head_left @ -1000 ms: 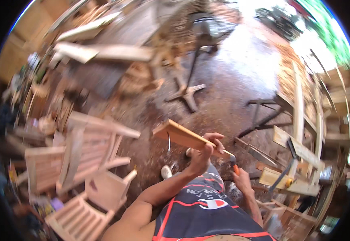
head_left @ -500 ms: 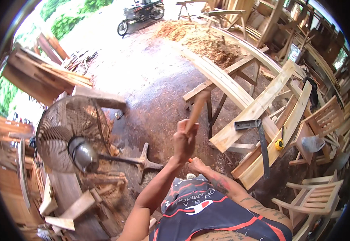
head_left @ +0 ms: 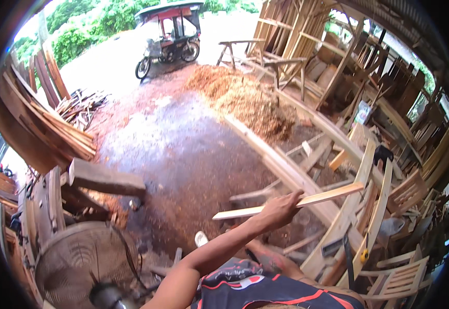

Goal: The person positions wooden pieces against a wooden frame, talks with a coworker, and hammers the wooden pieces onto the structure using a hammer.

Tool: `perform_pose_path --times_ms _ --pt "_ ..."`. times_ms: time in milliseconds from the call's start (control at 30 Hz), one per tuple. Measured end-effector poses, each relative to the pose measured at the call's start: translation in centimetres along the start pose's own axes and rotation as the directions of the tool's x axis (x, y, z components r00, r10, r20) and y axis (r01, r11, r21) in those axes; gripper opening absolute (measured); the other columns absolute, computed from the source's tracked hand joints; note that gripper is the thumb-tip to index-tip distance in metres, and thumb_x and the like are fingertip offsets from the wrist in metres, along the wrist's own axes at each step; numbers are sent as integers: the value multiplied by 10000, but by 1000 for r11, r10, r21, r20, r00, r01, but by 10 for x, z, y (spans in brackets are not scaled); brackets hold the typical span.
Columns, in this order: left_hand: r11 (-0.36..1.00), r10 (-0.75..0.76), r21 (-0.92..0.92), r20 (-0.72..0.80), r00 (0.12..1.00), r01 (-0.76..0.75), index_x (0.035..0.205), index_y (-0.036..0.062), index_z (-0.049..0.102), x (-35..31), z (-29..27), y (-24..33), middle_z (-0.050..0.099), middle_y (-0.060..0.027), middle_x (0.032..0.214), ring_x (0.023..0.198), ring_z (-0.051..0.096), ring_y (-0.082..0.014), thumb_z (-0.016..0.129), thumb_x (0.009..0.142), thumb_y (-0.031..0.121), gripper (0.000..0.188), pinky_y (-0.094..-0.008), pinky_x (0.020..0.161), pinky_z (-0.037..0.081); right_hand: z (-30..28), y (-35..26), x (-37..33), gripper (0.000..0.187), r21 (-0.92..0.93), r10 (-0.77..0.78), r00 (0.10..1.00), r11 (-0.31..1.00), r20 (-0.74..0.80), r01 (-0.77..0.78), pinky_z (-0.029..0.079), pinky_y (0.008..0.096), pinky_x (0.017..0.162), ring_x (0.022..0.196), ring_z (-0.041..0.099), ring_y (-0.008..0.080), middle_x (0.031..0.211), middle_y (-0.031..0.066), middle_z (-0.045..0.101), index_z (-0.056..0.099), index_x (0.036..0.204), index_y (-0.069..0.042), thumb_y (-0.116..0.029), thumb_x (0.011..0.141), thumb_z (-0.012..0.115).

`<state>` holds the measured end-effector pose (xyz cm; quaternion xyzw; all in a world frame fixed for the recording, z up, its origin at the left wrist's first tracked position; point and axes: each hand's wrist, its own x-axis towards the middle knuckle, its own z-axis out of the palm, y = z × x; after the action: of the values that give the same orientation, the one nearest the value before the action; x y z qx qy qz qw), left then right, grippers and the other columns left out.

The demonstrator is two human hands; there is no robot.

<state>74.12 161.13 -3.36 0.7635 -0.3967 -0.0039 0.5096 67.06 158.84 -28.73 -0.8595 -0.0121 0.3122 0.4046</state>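
My left hand (head_left: pixel 282 208) is closed around a narrow pale wood strip (head_left: pixel 333 194), which reaches out on both sides of it over the boards on the trestle. My right hand (head_left: pixel 258 247) is low near my body, partly hidden behind my left forearm. A dark end of something (head_left: pixel 251 255) shows beside it; its kind I cannot make out. To the right, a try square (head_left: pixel 349 257) and a yellow tape measure (head_left: pixel 364 255) rest on the long pale boards (head_left: pixel 331 238).
A standing fan (head_left: pixel 80 262) is at lower left, with a thick timber (head_left: pixel 106 180) beyond it. Sawdust (head_left: pixel 240 98) is heaped ahead, near a motor tricycle (head_left: pixel 170 44). Slatted wooden pieces (head_left: pixel 397 275) and stacked lumber crowd the right side.
The view has tipped up and shifted, showing the tricycle's roof. My left hand has moved right, and the strip in it has swung from pointing away to lying crosswise.
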Motion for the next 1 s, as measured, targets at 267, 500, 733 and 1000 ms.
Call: perform_pose_path --times_ms 267,500,733,1000 --pt "756 -304 -517 267 914 402 1382 56 506 22 -286 -145 616 -31 1008 988 574 -122 732 952 329 557 -298 864 487 -11 -169 158 579 -22 12 974 1000 226 -7 517 468 886 1084 682 401 1082 284 705 741 1049 -27 -574 867 681" --pt "926 -365 122 56 929 356 1172 49 500 59 -303 -221 658 -252 778 778 672 -472 651 842 145 376 -546 701 528 -41 -221 282 554 -277 -255 916 898 308 343 527 491 866 1045 685 414 1042 310 699 717 1076 -7 -514 858 668" --pt "937 -294 260 231 927 232 1123 11 452 216 -355 -320 652 -295 776 785 644 -513 644 786 116 402 -599 703 495 -166 -254 386 469 -311 -19 985 948 170 72 548 494 819 969 711 391 1022 292 711 720 1040 28 -385 831 644" --pt "882 -201 412 767 609 -228 1298 -70 429 320 -353 -431 705 -278 900 835 727 -409 523 928 166 448 -533 728 578 -238 -321 520 380 -115 185 980 975 -72 -192 571 497 765 883 740 364 999 272 725 724 998 69 -236 799 617"
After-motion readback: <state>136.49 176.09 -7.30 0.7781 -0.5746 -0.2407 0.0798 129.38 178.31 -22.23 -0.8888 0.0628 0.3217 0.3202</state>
